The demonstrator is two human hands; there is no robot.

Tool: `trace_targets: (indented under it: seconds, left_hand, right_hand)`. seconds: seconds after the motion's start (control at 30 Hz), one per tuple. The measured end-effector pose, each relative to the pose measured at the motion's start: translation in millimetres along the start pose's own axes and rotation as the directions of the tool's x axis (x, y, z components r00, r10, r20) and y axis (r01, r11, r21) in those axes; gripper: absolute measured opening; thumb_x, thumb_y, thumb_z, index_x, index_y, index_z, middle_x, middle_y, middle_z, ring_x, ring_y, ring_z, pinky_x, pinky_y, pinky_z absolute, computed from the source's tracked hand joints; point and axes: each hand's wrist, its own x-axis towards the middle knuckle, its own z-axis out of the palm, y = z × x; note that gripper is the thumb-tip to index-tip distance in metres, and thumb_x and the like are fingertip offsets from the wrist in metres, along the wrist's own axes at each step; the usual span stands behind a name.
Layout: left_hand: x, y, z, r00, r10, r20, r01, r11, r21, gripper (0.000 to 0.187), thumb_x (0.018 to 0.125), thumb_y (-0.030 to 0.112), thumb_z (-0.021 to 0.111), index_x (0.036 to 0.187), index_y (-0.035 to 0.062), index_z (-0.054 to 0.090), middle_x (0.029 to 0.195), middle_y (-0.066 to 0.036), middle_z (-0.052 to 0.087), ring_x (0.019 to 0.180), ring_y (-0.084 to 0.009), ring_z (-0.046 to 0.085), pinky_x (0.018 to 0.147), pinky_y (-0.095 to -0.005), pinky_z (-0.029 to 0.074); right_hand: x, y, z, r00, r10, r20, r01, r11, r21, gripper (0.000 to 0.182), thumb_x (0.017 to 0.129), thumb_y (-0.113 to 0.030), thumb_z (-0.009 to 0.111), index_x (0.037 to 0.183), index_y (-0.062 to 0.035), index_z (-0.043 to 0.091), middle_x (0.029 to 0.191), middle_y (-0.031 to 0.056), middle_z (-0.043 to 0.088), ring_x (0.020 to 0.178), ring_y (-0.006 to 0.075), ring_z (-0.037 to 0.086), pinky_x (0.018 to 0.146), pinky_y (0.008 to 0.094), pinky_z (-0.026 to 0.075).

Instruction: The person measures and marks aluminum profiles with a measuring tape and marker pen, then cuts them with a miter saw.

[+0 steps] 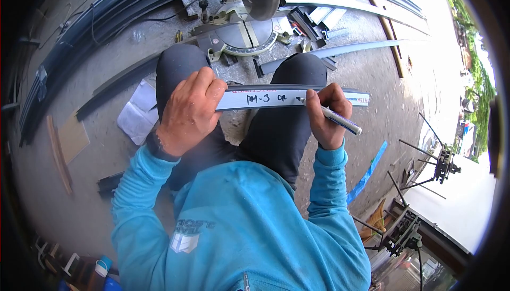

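A dark metal profile [255, 105] with a white printed film on its face lies across my knees. Handwritten on the film in black is "PM-3 OR", followed by a dark mark near the pen tip. My left hand [194, 107] is closed around the left end of the profile, knuckles up. In my right hand [328, 118] is a marker pen [342, 121], its tip at the film just right of the writing. The profile's right end sticks out past my right hand.
A miter saw [244, 30] stands on the floor beyond my knees. Long dark profiles [74, 52] curve along the left and back. White papers [139, 110] lie left of my leg, a blue strip [367, 173] to the right. Black metal stands [404, 232] are at lower right.
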Motion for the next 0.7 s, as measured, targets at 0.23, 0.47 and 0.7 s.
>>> trace_targets:
  seconds: [0.23,0.47,0.7]
  left_hand:
    - [-0.2,0.4,-0.7,1.0,-0.001,0.004,0.001,1.0,0.006,0.04,0.072,-0.001,0.084,0.104,0.0013,0.061,0.097,-0.011,0.051,0.092,-0.0301,0.062,0.079,-0.0424,0.052]
    - [-3.1,-1.3,1.8,1.0,-0.007,-0.008,0.007,1.0,0.028,0.037,0.07,0.001,0.081,0.102,0.0027,0.061,0.097,-0.011,0.051,0.091,-0.0291,0.062,0.076,-0.0412,0.052]
    - [-10.1,-7.5,9.1,0.992,0.037,-0.121,-0.027,0.996,0.083,0.013,0.088,0.013,0.066,0.097,0.0045,0.062,0.096,-0.009,0.051,0.087,-0.0243,0.061,0.074,-0.0376,0.053]
  right_hand:
    - [1.7,1.2,-2.3,0.999,0.035,0.024,-0.035,0.999,0.02,0.029,0.092,-0.008,0.075,0.074,-0.0048,0.052,0.06,0.0032,0.058,0.054,0.0067,0.05,0.051,0.0253,0.039]
    - [-4.4,5.8,-3.8,0.996,0.088,0.019,-0.089,0.995,0.05,0.029,0.094,-0.007,0.073,0.076,-0.0049,0.051,0.062,0.0,0.053,0.057,0.0048,0.044,0.053,0.025,0.033]
    - [-7.0,8.5,-1.8,0.994,0.104,0.015,-0.104,0.994,-0.038,0.031,0.102,-0.013,0.07,0.079,-0.0052,0.051,0.069,0.001,0.054,0.066,0.0062,0.046,0.06,0.024,0.035]
